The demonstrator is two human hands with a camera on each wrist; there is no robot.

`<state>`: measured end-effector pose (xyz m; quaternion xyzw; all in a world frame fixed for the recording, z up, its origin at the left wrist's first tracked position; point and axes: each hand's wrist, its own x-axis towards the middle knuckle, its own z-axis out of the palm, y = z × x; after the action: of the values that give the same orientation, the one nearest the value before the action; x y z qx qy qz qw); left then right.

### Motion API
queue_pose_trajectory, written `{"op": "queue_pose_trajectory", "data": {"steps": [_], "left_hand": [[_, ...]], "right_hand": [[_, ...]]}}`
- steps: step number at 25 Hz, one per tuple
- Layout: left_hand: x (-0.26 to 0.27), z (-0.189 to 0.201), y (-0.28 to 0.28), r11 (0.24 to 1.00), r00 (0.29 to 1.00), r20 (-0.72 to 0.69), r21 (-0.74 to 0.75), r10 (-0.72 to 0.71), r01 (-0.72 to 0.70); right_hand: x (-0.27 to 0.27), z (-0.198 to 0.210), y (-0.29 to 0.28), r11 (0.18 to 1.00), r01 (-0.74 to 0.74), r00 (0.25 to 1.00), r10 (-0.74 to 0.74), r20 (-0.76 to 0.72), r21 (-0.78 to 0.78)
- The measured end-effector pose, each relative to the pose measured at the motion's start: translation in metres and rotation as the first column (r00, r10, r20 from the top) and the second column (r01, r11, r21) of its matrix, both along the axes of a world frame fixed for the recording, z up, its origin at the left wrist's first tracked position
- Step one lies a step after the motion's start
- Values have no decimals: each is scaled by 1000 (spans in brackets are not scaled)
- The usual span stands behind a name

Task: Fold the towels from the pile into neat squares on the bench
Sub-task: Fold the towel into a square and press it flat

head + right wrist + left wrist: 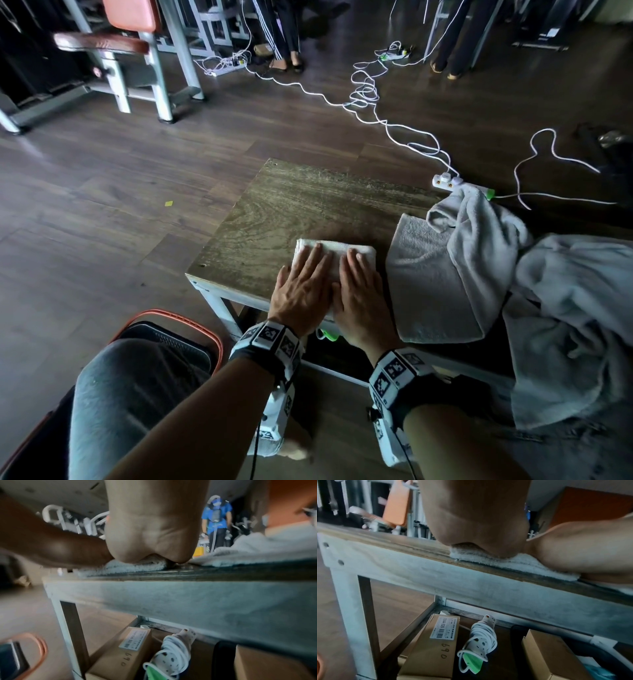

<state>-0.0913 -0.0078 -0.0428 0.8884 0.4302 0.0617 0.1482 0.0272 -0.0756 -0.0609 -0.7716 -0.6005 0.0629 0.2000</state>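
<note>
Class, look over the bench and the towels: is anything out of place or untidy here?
Yes. The unfolded towels sprawl off the right edge of the bench, one corner lying over a power strip on the floor. The folded towel under the left hand and right hand looks neat.

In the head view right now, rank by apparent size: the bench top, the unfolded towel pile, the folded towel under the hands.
1. Unfolded towel pile and bench top: similar; the pile lies nearer the camera, so unsure.
2. Folded towel: clearly smallest, partly covered by both hands.
</note>
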Motion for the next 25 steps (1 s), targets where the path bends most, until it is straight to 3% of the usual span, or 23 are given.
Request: {"op": "queue_pose_trajectory", "data": {"steps": [6,10,15,17,20,22,25], "left_hand": [[2,-6,-1,980,983,9,-82,183,-182],[0,-8,-6,971,973,10,-79,229,-228],[1,-11,-11,933,932,106,-133,347,-333],[4,-8,-11,891,899,106,-222,425,-395],[8,1,-11,855,854,138,-224,502,-467],[5,11,-7,838,847,117,-265,519,-477],[-7,18,-6,834,839,181,-339,512,-436]], "right_hand": [[1,-3,-1,995,79,996,-77,45,-63],[1,-4,-7,990,126,992,-125,23,-63],[12,3,-18,983,142,990,-144,-9,-113],[15,10,-21,984,112,991,-121,-58,-141],[14,19,-19,988,113,979,-129,-158,-110],[10,22,-14,977,208,943,-214,-255,-52],[6,38,-12,910,392,758,-402,-514,-134]]}}
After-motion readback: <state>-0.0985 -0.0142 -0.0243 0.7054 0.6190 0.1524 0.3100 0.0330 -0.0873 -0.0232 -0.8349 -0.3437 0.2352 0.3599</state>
